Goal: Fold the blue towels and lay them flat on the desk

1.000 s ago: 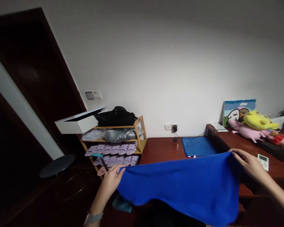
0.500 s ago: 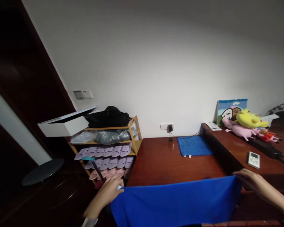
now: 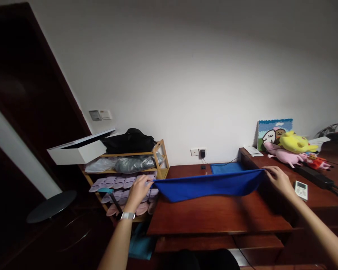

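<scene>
A bright blue cloth (image 3: 208, 186) is stretched between my two hands above the reddish-brown wooden table (image 3: 214, 217). My left hand (image 3: 141, 187) pinches its left corner, beside the shoe rack. The right corner is gripped by my right hand (image 3: 277, 178), near the raised side of the desk. The cloth's lower edge hangs loose over the table. Behind it, a second blue cloth (image 3: 225, 168) lies flat near the wall, partly hidden.
On the left, a wooden rack (image 3: 163, 173) holds slippers, a black bag (image 3: 129, 141) and a white box (image 3: 79, 153). To the right are plush toys (image 3: 295, 144), a white remote (image 3: 301, 190) and a black adapter (image 3: 314, 177). A round stool (image 3: 52, 206) stands at lower left.
Both hands have moved up and forward, carrying the blue cloth from the table's front edge to above its surface. The cloth now covers part of the one lying behind.
</scene>
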A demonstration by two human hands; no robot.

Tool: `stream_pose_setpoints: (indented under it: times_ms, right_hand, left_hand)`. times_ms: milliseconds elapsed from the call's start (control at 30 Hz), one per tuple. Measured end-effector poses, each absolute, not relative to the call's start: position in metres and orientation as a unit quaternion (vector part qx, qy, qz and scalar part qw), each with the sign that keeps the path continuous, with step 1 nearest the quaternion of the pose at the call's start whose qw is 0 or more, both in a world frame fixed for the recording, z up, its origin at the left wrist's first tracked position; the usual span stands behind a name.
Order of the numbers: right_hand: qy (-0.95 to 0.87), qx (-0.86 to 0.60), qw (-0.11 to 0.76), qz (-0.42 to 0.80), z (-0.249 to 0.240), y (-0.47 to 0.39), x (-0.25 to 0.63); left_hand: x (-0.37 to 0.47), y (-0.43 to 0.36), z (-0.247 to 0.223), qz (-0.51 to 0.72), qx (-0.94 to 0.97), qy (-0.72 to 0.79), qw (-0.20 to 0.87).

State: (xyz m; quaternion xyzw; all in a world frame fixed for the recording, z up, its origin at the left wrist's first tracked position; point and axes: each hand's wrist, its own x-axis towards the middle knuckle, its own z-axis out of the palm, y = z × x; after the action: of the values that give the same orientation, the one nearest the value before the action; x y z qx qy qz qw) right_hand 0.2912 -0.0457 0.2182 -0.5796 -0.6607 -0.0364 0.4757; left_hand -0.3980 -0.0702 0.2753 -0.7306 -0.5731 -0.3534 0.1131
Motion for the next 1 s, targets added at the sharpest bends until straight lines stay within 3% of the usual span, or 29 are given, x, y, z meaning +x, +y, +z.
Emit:
stream_pose_setpoints:
  times_ms: [100,300,467,633,1000]
  right_hand:
    - [-0.655,-0.583,0.480,-0.034,0.172,-0.072,0.291]
    - [-0.643,-0.624,0.440,0.063,0.017,-0.112,0.280]
    - [-0.638,-0.633,0.428,0.100,-0.067,-0.126,0.268]
    - [-0.658,-0.620,0.421,0.082,-0.089,-0.135,0.275]
    - [-0.683,-0.646,0.339,0.037,-0.073,-0.129,0.277]
  left_hand:
    - [-0.402,-0.094,0.220,-0.351,-0.730,-0.578,0.099]
    - [-0.387,-0.138,0.068,-0.257,-0.735,-0.627,-0.006]
    - [-0.384,-0.148,0.014,-0.183,-0.713,-0.665,-0.125]
    - [-0.401,-0.149,0.015,-0.159,-0.723,-0.656,-0.146]
    - [-0.404,-0.137,0.004,-0.218,-0.673,-0.686,-0.170]
